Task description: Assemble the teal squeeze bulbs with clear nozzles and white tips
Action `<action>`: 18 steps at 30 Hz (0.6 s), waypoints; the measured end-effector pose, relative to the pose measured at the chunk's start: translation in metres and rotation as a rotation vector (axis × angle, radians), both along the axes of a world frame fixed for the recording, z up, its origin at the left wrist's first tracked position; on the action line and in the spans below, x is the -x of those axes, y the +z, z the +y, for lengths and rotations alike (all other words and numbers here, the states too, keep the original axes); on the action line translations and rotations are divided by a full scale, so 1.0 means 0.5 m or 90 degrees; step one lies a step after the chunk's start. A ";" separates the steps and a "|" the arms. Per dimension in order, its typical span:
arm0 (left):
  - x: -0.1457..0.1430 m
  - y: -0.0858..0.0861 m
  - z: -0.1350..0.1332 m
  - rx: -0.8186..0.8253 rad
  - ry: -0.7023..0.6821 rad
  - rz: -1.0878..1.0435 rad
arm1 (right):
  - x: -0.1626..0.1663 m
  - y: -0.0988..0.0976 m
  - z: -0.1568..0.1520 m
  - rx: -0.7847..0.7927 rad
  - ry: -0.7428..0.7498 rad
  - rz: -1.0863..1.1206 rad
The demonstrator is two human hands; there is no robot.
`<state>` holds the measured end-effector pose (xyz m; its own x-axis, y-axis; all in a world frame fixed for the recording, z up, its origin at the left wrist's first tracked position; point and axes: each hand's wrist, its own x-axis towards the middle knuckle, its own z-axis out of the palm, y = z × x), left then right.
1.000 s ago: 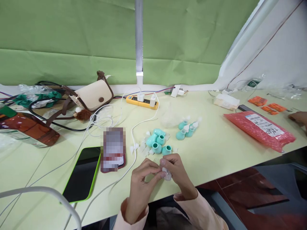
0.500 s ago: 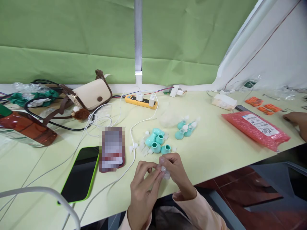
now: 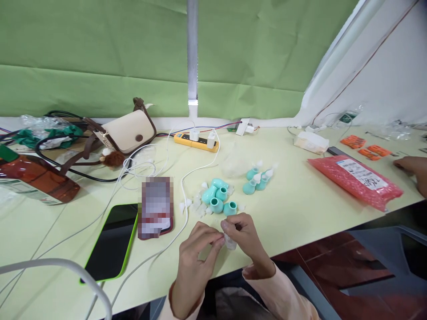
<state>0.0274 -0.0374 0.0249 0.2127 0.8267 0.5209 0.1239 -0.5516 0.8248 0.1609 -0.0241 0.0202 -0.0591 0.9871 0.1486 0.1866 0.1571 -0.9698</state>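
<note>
Near the front edge of the pale table (image 3: pixel 300 213), my left hand (image 3: pixel 196 251) and my right hand (image 3: pixel 245 235) meet over a small clear plastic piece (image 3: pixel 230 241). My right hand's fingers are closed round it. My left hand pinches at its side. Just beyond my hands lie several teal bulb-shaped parts (image 3: pixel 216 198) among small clear caps (image 3: pixel 196 205). A second group of teal pieces with white tips (image 3: pixel 257 178) lies further back to the right.
A phone in a green case (image 3: pixel 111 242) and a red-cased phone (image 3: pixel 156 209) lie to the left among white cables. A cream handbag (image 3: pixel 125 131), a yellow power strip (image 3: pixel 196 142) and a red padded bag (image 3: pixel 355 180) lie further off. Another person's hand (image 3: pixel 412 166) rests at the right edge.
My hands have shifted slightly, working at the clear piece; my left hand's fingers have moved back in to pinch it. Nothing else on the table has moved.
</note>
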 end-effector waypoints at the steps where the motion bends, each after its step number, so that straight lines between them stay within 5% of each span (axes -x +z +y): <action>1: 0.003 0.002 0.001 0.006 -0.008 0.012 | -0.002 0.000 -0.001 0.001 0.012 -0.005; 11: -0.002 0.000 -0.006 -0.138 -0.048 0.086 | -0.018 0.005 -0.004 0.044 0.125 -0.047; 18: -0.004 0.003 -0.007 -0.166 -0.022 0.070 | -0.006 0.002 -0.009 0.012 0.061 -0.015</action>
<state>0.0295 -0.0408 0.0266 0.3048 0.6590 0.6876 0.1820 -0.7490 0.6371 0.1641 -0.0286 0.0211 -0.1571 0.9793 0.1273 0.1949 0.1571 -0.9682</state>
